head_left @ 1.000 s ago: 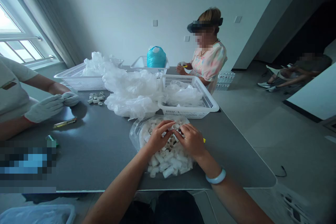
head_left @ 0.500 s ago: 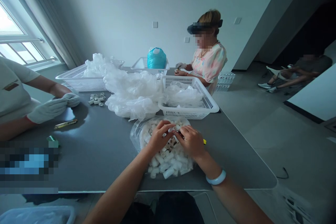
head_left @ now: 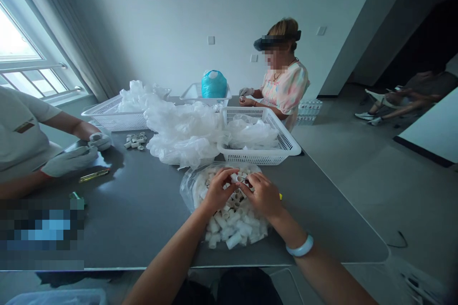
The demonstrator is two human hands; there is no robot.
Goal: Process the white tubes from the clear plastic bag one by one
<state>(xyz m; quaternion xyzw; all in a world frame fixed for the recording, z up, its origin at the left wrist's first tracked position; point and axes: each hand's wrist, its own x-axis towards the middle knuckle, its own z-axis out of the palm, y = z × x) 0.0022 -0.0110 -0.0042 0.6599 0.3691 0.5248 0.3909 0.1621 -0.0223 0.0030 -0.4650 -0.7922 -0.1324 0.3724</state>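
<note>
A white tube (head_left: 235,177) is pinched by the fingers of the left hand (head_left: 219,190) and right hand (head_left: 264,192) above a plastic bag (head_left: 187,189), presumably to be steadied from both sides.

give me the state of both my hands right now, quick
Left hand: closed, holding a white pipe fitting.
Right hand: fingers curled closed at that fitting; whether it grips the yellow object cannot be told.
</note>
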